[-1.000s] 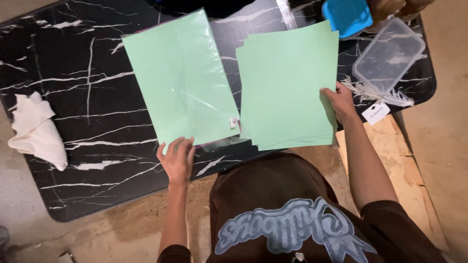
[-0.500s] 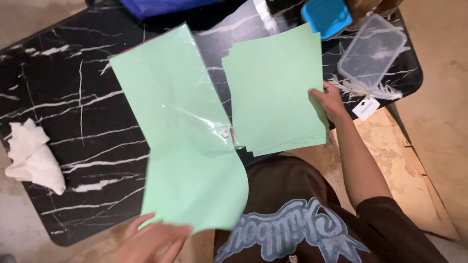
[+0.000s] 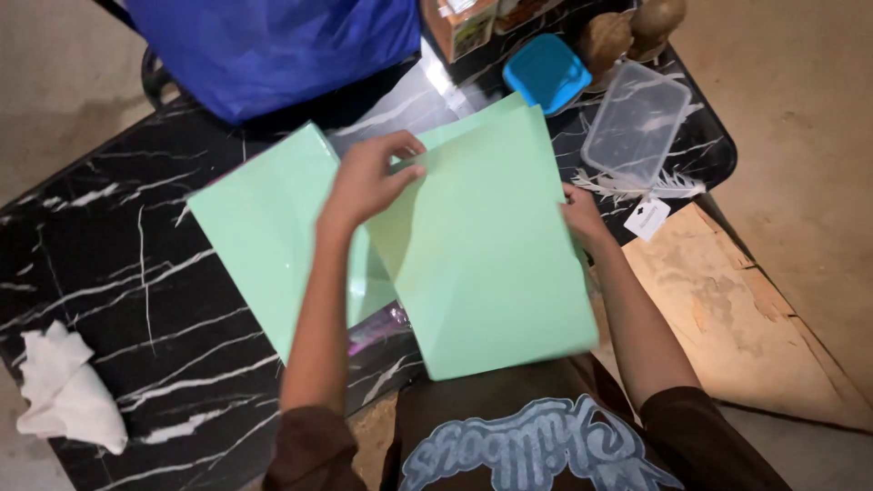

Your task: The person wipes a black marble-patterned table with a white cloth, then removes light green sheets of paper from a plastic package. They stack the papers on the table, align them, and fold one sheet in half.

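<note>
Green sheets over marble table [image 3: 109, 273]
Left hand [image 3: 368, 177] pinching top sheet [image 3: 482, 255]; right hand [image 3: 582, 218] gripping its edge, beside clear container [image 3: 637, 123].

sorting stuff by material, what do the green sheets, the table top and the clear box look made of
Green sheets: paper or thin card, matte, flexing in the hands. Table top: black marble or a marble-look laminate, white veins, slight sheen. Clear box: see-through plastic, probably.
</note>
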